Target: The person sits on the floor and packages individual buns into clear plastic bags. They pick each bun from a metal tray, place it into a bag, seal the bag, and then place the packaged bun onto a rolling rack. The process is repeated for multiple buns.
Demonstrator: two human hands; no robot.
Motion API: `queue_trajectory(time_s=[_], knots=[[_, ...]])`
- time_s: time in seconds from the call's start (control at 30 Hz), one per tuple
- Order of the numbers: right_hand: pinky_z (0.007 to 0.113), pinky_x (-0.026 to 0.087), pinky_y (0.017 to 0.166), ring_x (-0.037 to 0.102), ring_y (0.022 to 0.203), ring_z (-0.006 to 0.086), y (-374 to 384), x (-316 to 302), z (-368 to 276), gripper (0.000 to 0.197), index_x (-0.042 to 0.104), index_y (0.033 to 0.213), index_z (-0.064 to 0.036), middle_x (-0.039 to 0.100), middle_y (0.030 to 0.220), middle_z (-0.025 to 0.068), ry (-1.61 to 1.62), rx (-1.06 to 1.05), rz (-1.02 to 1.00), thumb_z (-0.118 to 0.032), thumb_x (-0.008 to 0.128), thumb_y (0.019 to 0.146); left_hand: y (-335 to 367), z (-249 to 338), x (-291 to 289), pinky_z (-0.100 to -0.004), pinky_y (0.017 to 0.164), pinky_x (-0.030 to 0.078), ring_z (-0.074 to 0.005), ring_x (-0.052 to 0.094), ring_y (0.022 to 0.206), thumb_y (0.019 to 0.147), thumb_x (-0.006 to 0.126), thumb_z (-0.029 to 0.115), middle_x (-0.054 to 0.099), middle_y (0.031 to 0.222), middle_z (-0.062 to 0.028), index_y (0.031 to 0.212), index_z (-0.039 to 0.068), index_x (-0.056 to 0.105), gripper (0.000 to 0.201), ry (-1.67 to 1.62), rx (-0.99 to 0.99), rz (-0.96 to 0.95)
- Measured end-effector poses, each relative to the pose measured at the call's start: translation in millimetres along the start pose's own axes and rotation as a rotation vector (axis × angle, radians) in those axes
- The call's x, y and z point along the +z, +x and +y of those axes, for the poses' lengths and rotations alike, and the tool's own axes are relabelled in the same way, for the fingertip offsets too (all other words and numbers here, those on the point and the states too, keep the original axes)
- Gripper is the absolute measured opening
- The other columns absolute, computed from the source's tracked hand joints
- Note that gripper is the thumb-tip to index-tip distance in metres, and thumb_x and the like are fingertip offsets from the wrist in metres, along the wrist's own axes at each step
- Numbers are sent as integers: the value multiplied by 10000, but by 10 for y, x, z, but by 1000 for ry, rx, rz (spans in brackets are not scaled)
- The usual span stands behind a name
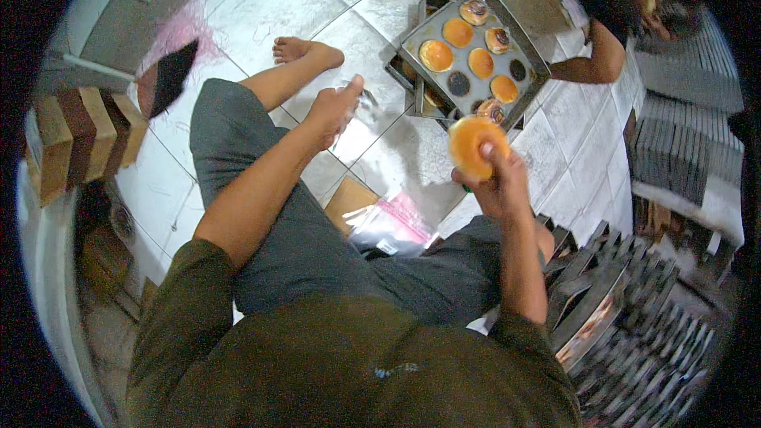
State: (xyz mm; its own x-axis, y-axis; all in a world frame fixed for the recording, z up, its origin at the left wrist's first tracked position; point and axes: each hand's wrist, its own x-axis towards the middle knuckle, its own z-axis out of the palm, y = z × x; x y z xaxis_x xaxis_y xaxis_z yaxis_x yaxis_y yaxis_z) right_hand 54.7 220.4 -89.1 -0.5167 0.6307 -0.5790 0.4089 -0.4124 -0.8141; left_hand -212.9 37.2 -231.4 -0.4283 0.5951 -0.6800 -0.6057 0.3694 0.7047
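My right hand is closed around a round, golden-topped bun, thumb on its upper face, just off the near corner of a metal baking tray. Several round buns lie in that tray, some plain golden, some with dark swirled tops; dark round marks show between them. My left hand is raised above the tiled floor, left of the tray. Motion smears its fingers, and a faint shiny patch beside them cannot be made out.
Clear and pink plastic packaging lies by a cardboard piece between my legs. More trays sit beneath the bun tray. Another person's hand is at the far right. Dark slatted stacks stand at right, brown boxes at left.
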Motion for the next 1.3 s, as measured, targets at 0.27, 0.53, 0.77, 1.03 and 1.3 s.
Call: queue_trajectory(time_s=[0.27, 0.53, 0.77, 1.03, 1.3], knots=[[312, 564, 850, 711, 952, 158, -1780, 1011, 264, 361, 681, 1179, 14, 746, 1033, 100, -129, -739, 177, -144, 815, 883, -1127, 5, 602, -230, 502, 458, -109, 483, 527, 1035, 459, 654, 483, 632, 24, 820, 136, 544, 567, -730, -279, -342], [325, 589, 876, 722, 972, 177, -1941, 941, 34, 329, 679, 1207, 27, 741, 1097, 98, 424, -629, 281, -173, 743, 953, -2460, 325, 1175, -361, 870, 561, -171, 671, 987, 1083, 479, 535, 707, 1098, -109, 1212, -41, 650, 614, -353, 590, -166], [354, 577, 962, 720, 1027, 198, -1935, 506, 327, 334, 669, 1228, 40, 732, 1163, 114, 934, -401, -192, -145, 728, 957, -2650, 175, 1360, -345, 1022, 531, -196, 664, 1151, 899, 782, 16, 668, 1302, -152, 1441, -56, 469, 629, -245, 508, -524], [450, 375, 1189, 455, 1441, 428, -1881, 833, 506, 613, 570, 1408, -16, 528, 1499, 252, -672, -861, 226, -199, 792, 866, -2381, -229, 1175, -367, 943, 567, -226, 640, 1136, 1040, 461, 633, 616, 1344, -134, 1450, 93, 480, 678, -472, 94, -419], [398, 579, 779, 717, 869, 321, -1813, 363, 343, 297, 752, 1038, -31, 721, 914, 131, -510, -1099, 494, -223, 827, 824, -2698, 27, 1124, -459, 1016, 569, -285, 643, 1230, 1049, 471, 593, 614, 1395, -136, 1464, 94, 493, 649, -551, -94, -640]])
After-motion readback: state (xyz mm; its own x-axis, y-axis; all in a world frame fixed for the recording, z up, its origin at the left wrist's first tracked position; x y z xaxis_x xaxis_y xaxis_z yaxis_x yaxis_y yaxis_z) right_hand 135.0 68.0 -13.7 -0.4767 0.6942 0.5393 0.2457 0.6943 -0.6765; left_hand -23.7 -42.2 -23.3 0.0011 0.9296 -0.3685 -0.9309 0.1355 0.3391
